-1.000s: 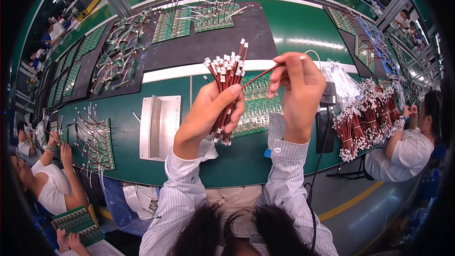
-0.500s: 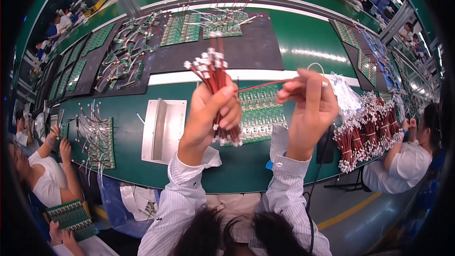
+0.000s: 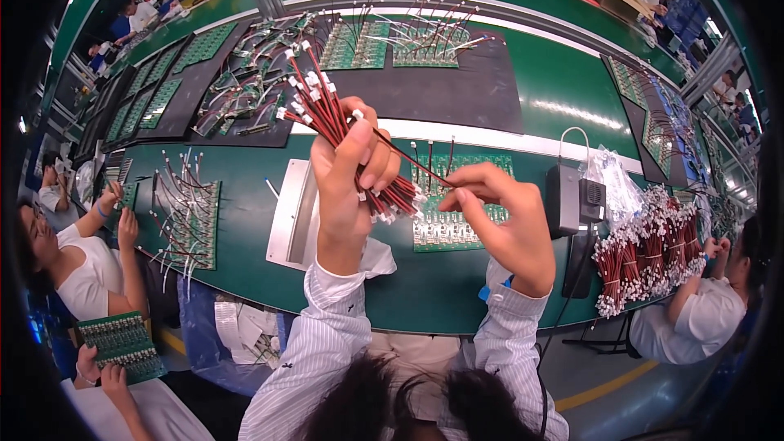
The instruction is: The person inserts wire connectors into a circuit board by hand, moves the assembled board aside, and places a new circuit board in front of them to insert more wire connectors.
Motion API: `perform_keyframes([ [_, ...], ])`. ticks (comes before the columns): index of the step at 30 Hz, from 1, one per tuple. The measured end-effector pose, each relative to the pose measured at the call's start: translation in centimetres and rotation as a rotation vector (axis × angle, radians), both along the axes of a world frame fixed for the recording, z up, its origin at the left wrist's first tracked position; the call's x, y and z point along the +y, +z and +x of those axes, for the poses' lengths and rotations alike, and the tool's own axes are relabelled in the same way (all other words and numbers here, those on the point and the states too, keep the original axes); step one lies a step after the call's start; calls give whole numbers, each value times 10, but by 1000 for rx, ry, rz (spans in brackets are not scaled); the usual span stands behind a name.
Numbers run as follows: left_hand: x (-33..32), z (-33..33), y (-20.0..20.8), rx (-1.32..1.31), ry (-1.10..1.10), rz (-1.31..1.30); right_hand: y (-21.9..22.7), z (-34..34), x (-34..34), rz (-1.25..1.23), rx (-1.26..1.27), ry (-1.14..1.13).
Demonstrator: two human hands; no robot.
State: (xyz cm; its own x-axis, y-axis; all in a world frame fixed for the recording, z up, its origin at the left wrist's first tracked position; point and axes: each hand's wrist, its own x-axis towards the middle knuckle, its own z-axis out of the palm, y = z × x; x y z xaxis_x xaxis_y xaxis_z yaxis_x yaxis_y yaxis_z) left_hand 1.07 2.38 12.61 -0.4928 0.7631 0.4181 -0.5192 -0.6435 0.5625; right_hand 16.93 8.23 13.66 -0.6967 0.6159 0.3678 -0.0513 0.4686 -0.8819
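A bundle of red and black cables [image 3: 327, 114] with small white connectors at both ends is gripped in my left hand [image 3: 347, 163], raised over the bench. From that bundle one cable [image 3: 412, 162] stretches to my right hand [image 3: 502, 216], whose thumb and fingertips pinch its end. Beneath and behind my hands lies a green circuit board panel [image 3: 457, 233], partly covered by them. Several short cables stand up from its far edge. Behind my left wrist is a silver metal bracket [image 3: 287, 224], partly hidden.
Bundled cables [image 3: 645, 253] with white connectors are piled at right, beside a clear plastic bag [image 3: 612, 188] and a black box [image 3: 563, 200]. A wired board [image 3: 192, 229] lies left. Dark mats [image 3: 457, 98] with boards run along the back. Co-workers sit at both sides.
My right hand has come down toward the board panel, still pinching the cable end. The bundle in my left hand has tilted leftward. The whole view has shifted slightly.
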Motion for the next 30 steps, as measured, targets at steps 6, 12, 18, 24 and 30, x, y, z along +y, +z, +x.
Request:
perform_keyframes([
  [6,1,6,1,-17,50,-90,-10,-7,4,80,-55,10],
  [12,2,12,1,61,151,-132,-12,-10,11,153,-111,38],
  [18,3,18,3,100,248,-194,-14,-9,17,79,-230,202],
  [24,-1,14,3,73,174,-258,-14,-9,16,48,-253,258],
  [30,4,8,1,65,103,-327,-17,-5,19,25,-238,238],
])
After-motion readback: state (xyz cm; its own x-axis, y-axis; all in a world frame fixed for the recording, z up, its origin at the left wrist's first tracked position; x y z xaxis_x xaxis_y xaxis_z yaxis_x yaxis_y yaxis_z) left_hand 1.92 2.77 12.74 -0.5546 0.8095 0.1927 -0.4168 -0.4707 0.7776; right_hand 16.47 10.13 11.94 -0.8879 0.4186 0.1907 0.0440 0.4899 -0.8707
